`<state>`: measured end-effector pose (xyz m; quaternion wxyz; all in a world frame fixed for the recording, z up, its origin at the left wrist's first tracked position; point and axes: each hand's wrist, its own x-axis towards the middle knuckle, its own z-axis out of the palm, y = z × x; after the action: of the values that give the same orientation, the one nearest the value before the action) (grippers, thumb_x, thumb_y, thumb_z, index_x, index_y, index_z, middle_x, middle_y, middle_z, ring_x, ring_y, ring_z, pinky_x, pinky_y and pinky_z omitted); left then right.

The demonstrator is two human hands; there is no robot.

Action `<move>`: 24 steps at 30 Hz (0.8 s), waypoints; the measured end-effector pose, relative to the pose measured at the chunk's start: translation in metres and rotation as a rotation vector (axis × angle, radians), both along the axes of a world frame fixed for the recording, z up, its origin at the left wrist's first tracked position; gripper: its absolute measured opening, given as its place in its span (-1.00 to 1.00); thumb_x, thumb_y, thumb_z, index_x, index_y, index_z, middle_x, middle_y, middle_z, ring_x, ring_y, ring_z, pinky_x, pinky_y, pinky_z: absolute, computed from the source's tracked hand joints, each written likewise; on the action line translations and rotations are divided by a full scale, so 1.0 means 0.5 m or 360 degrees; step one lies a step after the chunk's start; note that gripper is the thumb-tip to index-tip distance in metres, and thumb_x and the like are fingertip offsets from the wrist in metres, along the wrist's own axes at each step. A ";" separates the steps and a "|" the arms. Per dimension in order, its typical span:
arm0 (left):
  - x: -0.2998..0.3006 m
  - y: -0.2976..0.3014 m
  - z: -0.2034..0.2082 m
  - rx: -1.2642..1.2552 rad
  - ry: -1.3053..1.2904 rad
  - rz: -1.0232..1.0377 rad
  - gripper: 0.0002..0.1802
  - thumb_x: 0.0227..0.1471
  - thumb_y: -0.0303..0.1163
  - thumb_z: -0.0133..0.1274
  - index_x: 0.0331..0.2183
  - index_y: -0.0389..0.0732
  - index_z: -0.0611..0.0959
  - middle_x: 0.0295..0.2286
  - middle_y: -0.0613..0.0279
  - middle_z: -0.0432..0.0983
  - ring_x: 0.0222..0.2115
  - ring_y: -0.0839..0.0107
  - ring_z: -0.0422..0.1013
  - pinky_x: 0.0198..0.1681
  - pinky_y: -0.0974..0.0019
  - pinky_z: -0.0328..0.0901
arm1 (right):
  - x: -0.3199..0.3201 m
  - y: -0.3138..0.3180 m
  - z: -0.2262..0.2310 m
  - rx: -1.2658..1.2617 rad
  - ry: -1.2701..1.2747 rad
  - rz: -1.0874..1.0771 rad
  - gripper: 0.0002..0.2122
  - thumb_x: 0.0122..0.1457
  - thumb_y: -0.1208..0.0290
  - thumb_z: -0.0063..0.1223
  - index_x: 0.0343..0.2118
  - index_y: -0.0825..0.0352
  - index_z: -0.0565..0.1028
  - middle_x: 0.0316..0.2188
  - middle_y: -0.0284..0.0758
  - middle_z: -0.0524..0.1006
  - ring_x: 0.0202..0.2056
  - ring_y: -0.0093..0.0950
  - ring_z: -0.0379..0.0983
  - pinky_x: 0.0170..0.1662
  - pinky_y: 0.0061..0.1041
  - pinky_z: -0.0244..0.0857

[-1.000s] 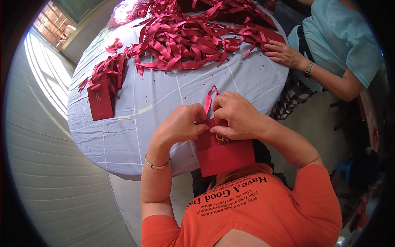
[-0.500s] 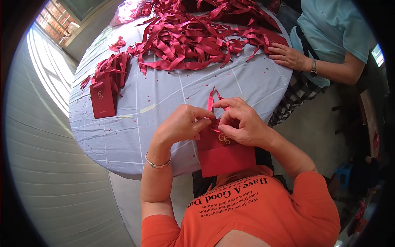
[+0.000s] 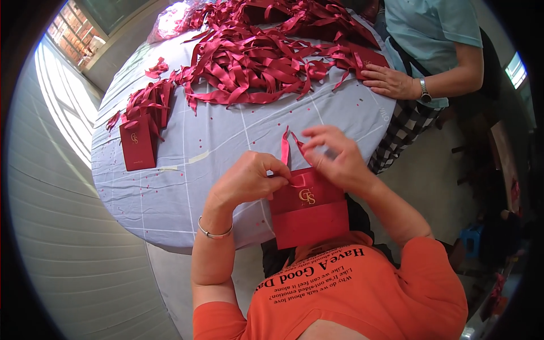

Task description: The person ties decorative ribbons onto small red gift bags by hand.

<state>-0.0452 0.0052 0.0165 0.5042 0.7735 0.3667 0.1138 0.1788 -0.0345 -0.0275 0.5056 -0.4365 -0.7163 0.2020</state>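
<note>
A red paper gift bag (image 3: 309, 218) with a gold emblem lies at the table's near edge, its lower part over my lap. A pink-red ribbon handle (image 3: 285, 148) loops up from its top. My left hand (image 3: 252, 178) is closed in a pinch at the bag's upper left, on the ribbon where it meets the bag. At the upper right corner my right hand (image 3: 337, 161) has its fingers spread and slightly blurred, with the thumb side close to the ribbon's right strand. Whether it touches that strand is hard to make out.
A big heap of red ribbons (image 3: 249, 68) covers the far side of the round, cloth-covered table (image 3: 187, 198). Several finished-looking red bags (image 3: 137, 147) lie at the left. A co-worker's hand (image 3: 391, 82) rests by a red bag at the far right.
My right hand has come off the bag's top and moved up and right, its fingers opening. My left hand keeps its pinch. More of the gold emblem shows.
</note>
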 end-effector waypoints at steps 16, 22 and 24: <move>0.001 0.005 -0.019 0.0548 -0.0082 0.0096 -0.93 -0.12 -0.58 0.14 -0.45 -0.33 0.65 -0.57 0.16 0.57 -0.66 0.45 0.48 -0.56 0.41 0.35 | 0.038 0.119 0.038 -0.1077 -0.0751 0.0324 -0.74 -0.01 0.28 0.25 -0.55 0.43 0.57 -0.68 -0.27 0.50 -0.59 -0.58 0.40 -0.52 -0.48 0.26; -0.003 0.007 -0.024 0.0694 -0.0019 0.0037 -0.91 -0.15 -0.54 0.15 -0.46 -0.29 0.65 -0.57 0.10 0.54 -0.58 0.27 0.47 -0.48 0.31 0.34 | 0.031 0.099 -0.013 -0.0802 -0.0414 -0.0108 -0.78 0.06 0.35 0.19 -0.52 0.45 0.50 -0.68 -0.27 0.49 -0.60 -0.57 0.38 -0.51 -0.48 0.25; -0.005 0.008 -0.022 0.0644 0.0029 0.0036 -0.92 -0.14 -0.53 0.15 -0.46 -0.28 0.65 -0.56 0.08 0.54 -0.57 0.24 0.47 -0.46 0.29 0.34 | 0.023 0.092 -0.011 -0.0739 -0.0395 -0.0203 -0.77 0.08 0.35 0.18 -0.51 0.45 0.49 -0.69 -0.26 0.48 -0.61 -0.56 0.38 -0.51 -0.47 0.25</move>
<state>-0.0478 0.0091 0.0058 0.3338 0.8559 0.3496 0.1839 0.1904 0.0117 -0.0329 0.3119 -0.6064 -0.6784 0.2734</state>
